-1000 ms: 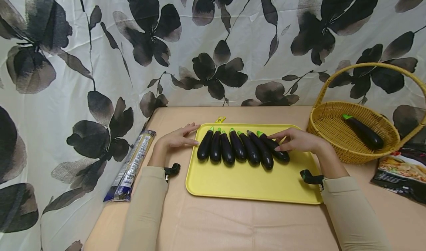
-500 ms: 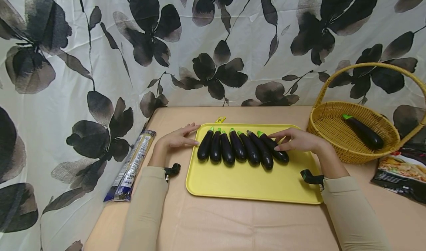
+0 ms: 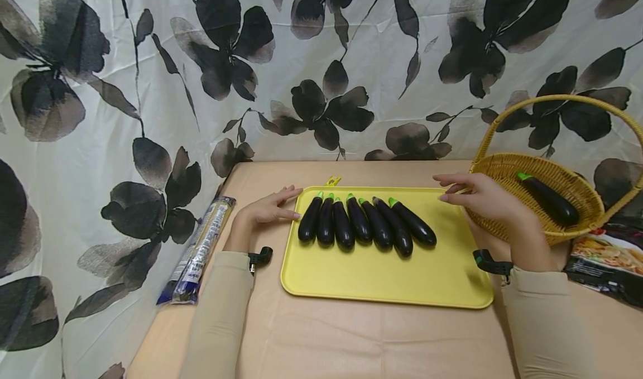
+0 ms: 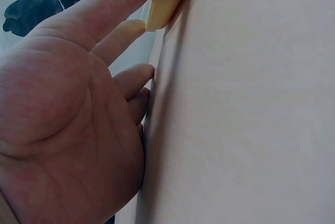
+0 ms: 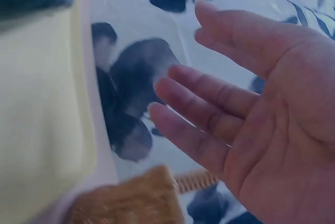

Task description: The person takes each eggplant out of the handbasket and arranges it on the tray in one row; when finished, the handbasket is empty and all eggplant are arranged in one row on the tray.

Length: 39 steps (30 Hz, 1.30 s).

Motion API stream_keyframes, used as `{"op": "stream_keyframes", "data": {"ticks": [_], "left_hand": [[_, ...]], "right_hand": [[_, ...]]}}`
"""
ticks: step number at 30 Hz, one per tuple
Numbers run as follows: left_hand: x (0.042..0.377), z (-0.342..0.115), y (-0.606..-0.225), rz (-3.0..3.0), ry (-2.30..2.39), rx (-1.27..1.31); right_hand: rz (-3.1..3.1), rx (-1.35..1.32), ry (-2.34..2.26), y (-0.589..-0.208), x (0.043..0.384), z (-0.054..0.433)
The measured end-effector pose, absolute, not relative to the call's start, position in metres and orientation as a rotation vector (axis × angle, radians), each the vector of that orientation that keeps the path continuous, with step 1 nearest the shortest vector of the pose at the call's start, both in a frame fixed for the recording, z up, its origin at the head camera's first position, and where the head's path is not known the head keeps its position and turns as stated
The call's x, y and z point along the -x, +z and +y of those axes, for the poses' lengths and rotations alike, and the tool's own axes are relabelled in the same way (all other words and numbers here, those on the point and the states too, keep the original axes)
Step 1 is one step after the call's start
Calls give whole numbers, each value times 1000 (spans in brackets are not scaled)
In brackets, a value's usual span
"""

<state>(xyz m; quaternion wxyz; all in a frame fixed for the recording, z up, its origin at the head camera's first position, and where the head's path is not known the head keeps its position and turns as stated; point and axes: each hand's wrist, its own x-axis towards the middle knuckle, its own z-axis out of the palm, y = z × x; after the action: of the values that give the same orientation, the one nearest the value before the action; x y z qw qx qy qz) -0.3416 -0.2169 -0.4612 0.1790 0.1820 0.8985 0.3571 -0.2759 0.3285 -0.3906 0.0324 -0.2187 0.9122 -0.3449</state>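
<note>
A row of several dark purple eggplants [image 3: 359, 222] with green tips lies along the upper part of a yellow tray [image 3: 382, 281]. My left hand [image 3: 266, 209] rests at the tray's left edge, fingers extended; in the left wrist view its fingertips touch the tray rim [image 4: 167, 1]. My right hand [image 3: 494, 200] holds nothing and hovers between the tray's upper right corner and the yellow wicker basket [image 3: 507, 172]. Its fingers [image 5: 204, 114] are loosely spread in the right wrist view. One more eggplant [image 3: 550, 200] lies inside the basket.
Two long silver-and-blue packets [image 3: 198, 250] lie on the table's left side. A black food package [image 3: 605, 262] sits at the right, beside the basket. Behind the table hangs a floral curtain [image 3: 321, 61]. A small yellow tag [image 3: 332, 181] shows above the tray.
My right hand has left the rightmost eggplant and moved right and slightly up toward the basket. The eggplants, tray and left hand stay where they were.
</note>
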Motion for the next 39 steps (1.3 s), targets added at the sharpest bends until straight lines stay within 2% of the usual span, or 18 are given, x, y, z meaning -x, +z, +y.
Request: {"op": "stream_keyframes", "data": {"ticks": [7, 17, 28, 39], "left_hand": [[341, -215, -461, 2532, 1007, -507], [340, -216, -461, 2531, 1021, -503], [340, -217, -462, 2553, 992, -508], [342, -218, -463, 2547, 997, -495]], "right_hand": [[3035, 445, -1094, -385, 268, 360], [3275, 84, -950, -408, 269, 413], [3219, -51, -785, -431, 269, 455], [3061, -148, -623, -432, 268, 462]]}}
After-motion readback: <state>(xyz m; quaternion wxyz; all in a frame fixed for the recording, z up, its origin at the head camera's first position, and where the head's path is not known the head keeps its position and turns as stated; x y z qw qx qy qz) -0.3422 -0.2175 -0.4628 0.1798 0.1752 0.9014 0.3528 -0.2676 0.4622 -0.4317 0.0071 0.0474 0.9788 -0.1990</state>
